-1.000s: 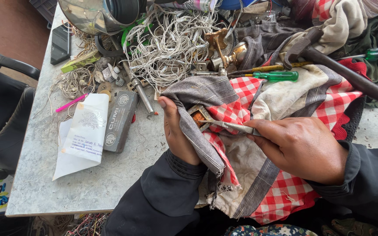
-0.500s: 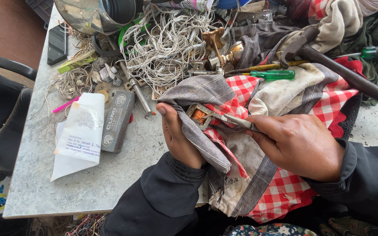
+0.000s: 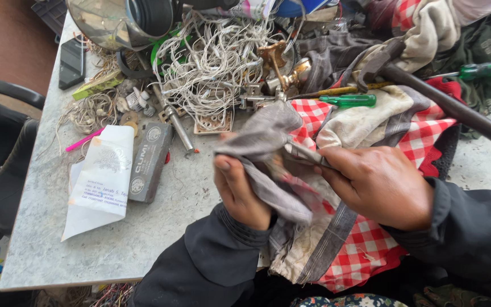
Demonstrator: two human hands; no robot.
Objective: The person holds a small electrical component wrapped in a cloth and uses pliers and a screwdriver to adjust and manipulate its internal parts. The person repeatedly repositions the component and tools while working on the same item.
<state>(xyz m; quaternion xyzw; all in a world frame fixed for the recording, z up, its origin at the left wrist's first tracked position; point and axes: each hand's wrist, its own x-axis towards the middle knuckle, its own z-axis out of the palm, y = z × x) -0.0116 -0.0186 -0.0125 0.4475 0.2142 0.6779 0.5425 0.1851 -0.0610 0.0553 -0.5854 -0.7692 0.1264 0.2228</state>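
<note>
Left hand bunches soft grey cloth; right hand grips slim metal tool.

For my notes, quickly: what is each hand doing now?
Left hand: closed on the grey striped cloth.
Right hand: closed, holding a slim metal tool against that cloth.

Red-checked cloth, green screwdriver

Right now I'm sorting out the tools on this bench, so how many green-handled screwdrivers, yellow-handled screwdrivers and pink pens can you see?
Green-handled screwdrivers: 2, one beside the checked cloth, one at the far right.
Yellow-handled screwdriver: 1.
Pink pen: 1, by the white packet.
Total: 4.
</note>
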